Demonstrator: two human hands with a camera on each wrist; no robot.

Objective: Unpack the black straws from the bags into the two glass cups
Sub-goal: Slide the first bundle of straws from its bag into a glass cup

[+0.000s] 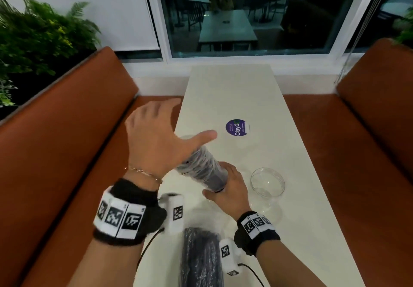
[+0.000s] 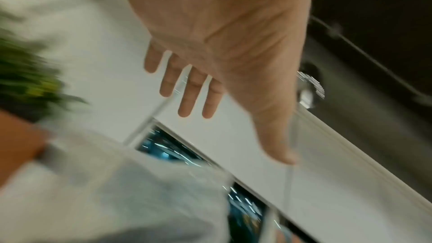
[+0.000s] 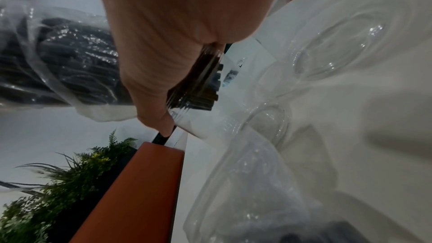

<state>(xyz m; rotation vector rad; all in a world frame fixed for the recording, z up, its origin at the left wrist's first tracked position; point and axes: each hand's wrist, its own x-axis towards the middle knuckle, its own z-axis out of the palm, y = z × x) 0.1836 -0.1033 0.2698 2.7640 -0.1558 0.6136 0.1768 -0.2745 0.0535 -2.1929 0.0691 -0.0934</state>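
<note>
A clear plastic bag of black straws is tilted above the white table. My right hand grips its lower end; the right wrist view shows the fingers curled round the straw ends and the bag. My left hand hovers over the bag's upper end, fingers spread and holding nothing; the left wrist view shows the open palm. An empty glass cup stands just right of my right hand. A second bag of black straws lies near the table's front edge.
Orange benches flank the narrow table on both sides. A round purple sticker marks the table's middle. Green plants stand behind the left bench, and a window lies beyond the far end. Two glass shapes show in the right wrist view.
</note>
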